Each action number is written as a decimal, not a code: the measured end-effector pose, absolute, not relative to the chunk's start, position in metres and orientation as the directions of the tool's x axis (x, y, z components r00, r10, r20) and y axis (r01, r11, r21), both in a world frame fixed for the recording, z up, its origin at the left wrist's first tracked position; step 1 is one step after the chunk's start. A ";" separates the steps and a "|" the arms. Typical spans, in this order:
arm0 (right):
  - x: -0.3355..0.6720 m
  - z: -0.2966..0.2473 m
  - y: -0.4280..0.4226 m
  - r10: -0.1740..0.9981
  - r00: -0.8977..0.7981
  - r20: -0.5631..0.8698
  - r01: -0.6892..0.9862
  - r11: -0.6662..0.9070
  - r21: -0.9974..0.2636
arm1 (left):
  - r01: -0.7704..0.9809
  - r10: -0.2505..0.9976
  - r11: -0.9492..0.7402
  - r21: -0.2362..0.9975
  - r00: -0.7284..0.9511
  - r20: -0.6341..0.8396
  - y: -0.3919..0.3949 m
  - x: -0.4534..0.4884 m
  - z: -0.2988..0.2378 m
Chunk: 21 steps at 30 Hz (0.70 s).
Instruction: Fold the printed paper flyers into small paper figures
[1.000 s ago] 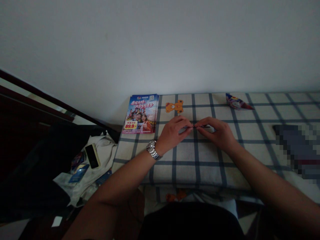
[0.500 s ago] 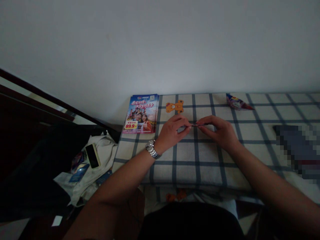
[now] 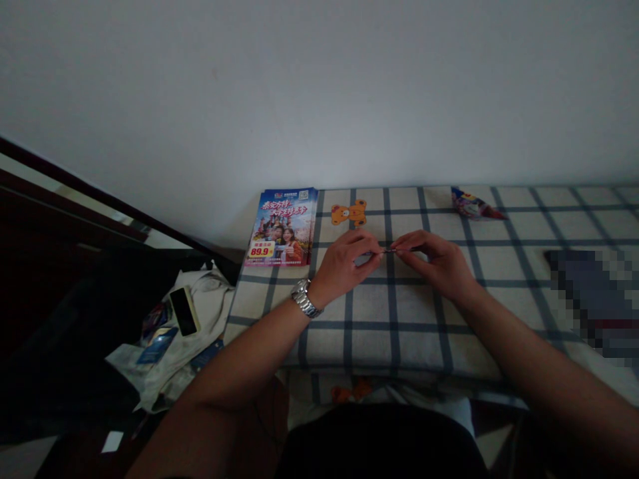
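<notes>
Flyers (image 3: 280, 229) lie stacked at the left edge of the checked tabletop (image 3: 369, 339), close to the wall (image 3: 319, 86). Rightward, the left hand (image 3: 347, 259) and right hand (image 3: 442, 263) nearly meet, each grip pinching a thin piece (image 3: 389, 251) between them. There is room before the front edge; farther right, a pointed packet (image 3: 474, 205) lies near the back edge.

The flyers (image 3: 279, 229) are smooth paper, the checked cover (image 3: 369, 332) matt cloth, the wristwatch (image 3: 306, 299) shiny metal.
</notes>
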State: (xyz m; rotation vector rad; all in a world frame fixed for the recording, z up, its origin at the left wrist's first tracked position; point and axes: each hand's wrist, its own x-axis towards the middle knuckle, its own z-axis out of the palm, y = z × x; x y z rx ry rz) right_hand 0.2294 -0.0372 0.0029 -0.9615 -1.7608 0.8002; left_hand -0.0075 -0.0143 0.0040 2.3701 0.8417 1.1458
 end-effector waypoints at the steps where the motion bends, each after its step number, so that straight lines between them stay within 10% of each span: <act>1: 0.229 0.003 -0.037 0.872 -0.250 0.421 0.248 0.478 -0.842 | 0.349 0.656 -0.751 0.561 0.492 0.573 -0.014 -0.008 0.004; 21: 0.230 0.004 -0.039 0.845 -0.334 0.418 0.435 0.532 -0.727 | 0.332 0.668 -0.733 0.594 0.517 0.536 -0.016 -0.007 0.001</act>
